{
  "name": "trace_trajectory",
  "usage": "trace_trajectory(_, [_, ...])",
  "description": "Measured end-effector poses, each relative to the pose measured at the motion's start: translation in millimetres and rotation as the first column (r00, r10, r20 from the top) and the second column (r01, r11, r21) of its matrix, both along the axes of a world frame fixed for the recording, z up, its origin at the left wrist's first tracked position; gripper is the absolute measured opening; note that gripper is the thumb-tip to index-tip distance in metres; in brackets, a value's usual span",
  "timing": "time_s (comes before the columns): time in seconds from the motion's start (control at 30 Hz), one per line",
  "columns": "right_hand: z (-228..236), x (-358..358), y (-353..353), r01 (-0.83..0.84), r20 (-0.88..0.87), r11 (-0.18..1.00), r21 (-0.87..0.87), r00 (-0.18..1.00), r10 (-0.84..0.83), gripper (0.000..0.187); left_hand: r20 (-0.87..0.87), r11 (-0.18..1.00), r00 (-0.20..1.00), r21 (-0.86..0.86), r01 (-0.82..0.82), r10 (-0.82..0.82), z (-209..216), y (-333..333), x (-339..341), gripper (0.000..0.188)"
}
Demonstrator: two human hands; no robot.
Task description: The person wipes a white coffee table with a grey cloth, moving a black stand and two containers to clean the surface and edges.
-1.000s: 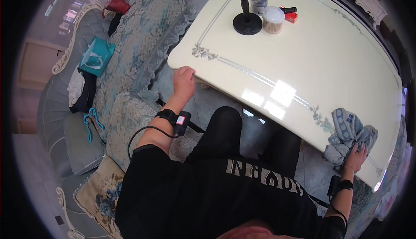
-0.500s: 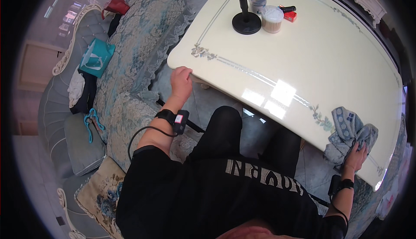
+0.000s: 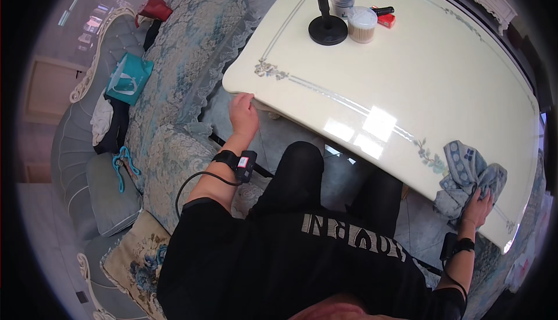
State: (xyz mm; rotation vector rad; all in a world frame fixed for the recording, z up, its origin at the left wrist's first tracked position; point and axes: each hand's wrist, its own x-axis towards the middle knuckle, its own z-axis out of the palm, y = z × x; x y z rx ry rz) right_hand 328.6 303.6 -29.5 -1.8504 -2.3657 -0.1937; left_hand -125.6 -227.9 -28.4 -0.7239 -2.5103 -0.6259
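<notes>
At the near right part of the cream table [image 3: 325, 111], my right hand [image 3: 478, 209] lies on a crumpled blue-grey patterned cloth [image 3: 462, 166], its fingers gripping the folds. Part of the cloth hangs over the table's near edge. Far to the left, my left hand [image 3: 244, 115] is at the table's near left corner, with curled fingers against the edge. Each wrist wears a strap with a small black device and a cable.
Toward the back stand a black round-based stand [image 3: 328, 29], a clear tub of cotton swabs [image 3: 362, 25], another tub [image 3: 341, 3] and a red box [image 3: 386, 20] beside a black object. A sofa [image 3: 180, 58] on the left holds a turquoise bag [image 3: 129, 79] and cushions [image 3: 113, 192].
My left hand has dropped slightly at the table edge and its forearm has turned a little. My right hand and the cloth have hardly moved. The whole view has shifted slightly.
</notes>
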Motion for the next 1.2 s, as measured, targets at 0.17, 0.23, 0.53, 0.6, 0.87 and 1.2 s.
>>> trace_trajectory(0.17, [4.0, -4.2, -3.6, 0.021, 0.005, 1.0, -0.005, 1.0, -0.021, 0.053, -0.066, 1.0, 0.998, -0.005, -0.007, 0.007, -7.9, 2.8, 11.6, 0.029])
trace_trajectory(0.23, [4.4, -4.6, -4.2, 0.03, 0.005, 1.0, -0.008, 1.0, -0.03, 0.053, -0.104, 0.999, 0.994, -0.04, 0.029, -0.033, -7.7, 3.1, 14.4, 0.03])
trace_trajectory(0.53, [7.1, -5.0, -6.7, 0.036, 0.011, 0.999, -0.014, 0.999, -0.036, 0.054, -0.018, 0.977, 0.988, -0.149, 0.151, -0.155, 4.5, 5.4, 18.6, 0.03])
trace_trajectory(0.6, [4.0, -1.6, -4.0, 0.015, -0.002, 1.0, -0.001, 1.0, -0.015, 0.054, 0.027, 0.985, 0.993, -0.123, 0.12, -0.118, 6.0, 7.4, 13.8, 0.031])
trace_trajectory(0.87, [8.1, -6.9, -7.0, 0.014, 0.011, 1.0, -0.017, 1.0, -0.014, 0.054, -0.215, 0.936, 0.965, -0.282, -0.21, 0.152, 3.5, 11.9, 5.7, 0.035])
trace_trajectory(1.2, [9.2, -10.7, -10.2, 0.042, 0.019, 0.999, -0.03, 0.999, -0.042, 0.054, 0.068, 0.982, 0.981, -0.04, 0.187, -0.184, 23.9, 59.0, -21.5, 0.011])
